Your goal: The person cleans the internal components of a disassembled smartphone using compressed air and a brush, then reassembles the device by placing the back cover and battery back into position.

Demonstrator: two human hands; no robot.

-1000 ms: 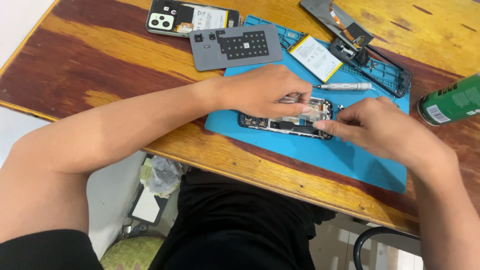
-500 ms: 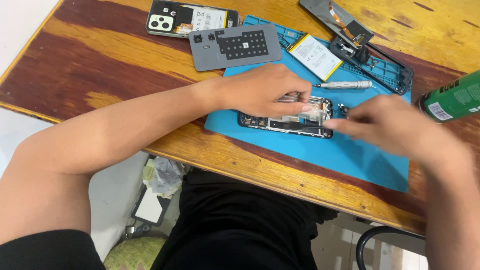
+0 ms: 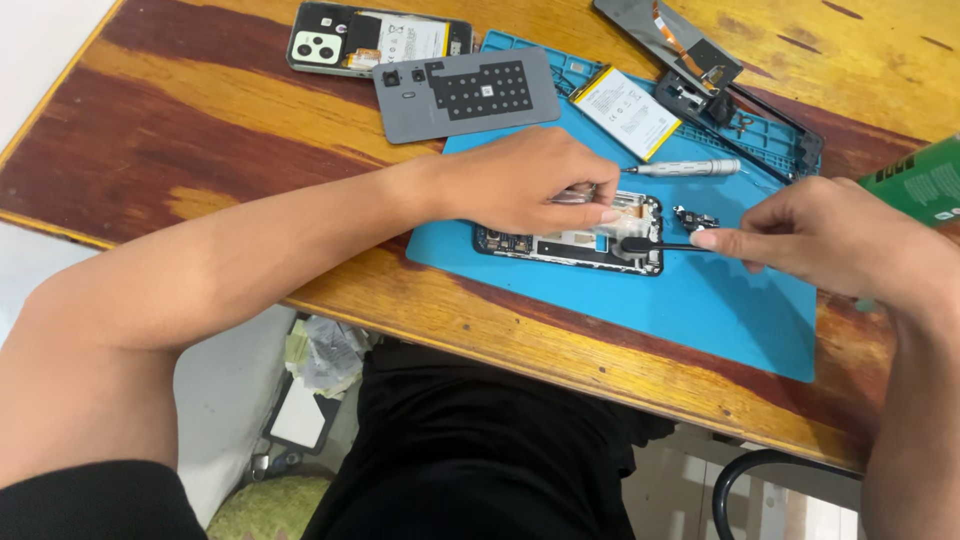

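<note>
An opened phone (image 3: 560,243) with bare circuit boards lies on a blue repair mat (image 3: 700,300). My left hand (image 3: 520,180) rests over its upper edge, fingers pinching a part against the frame. My right hand (image 3: 830,235) sits to the right of the phone and holds a thin black tool (image 3: 660,244) whose rounded tip touches the phone's right end. A small loose black part (image 3: 697,217) lies just above the tool.
A silver screwdriver (image 3: 690,168) and a white battery (image 3: 625,112) lie on the mat's far side. A grey back cover (image 3: 465,93), another phone (image 3: 375,40), a dark phone frame (image 3: 720,90) and a green container (image 3: 920,180) sit on the wooden table (image 3: 200,120).
My right hand has pulled back to the right from the phone, and the thin black tool in it now shows. My left hand has stayed on the phone.
</note>
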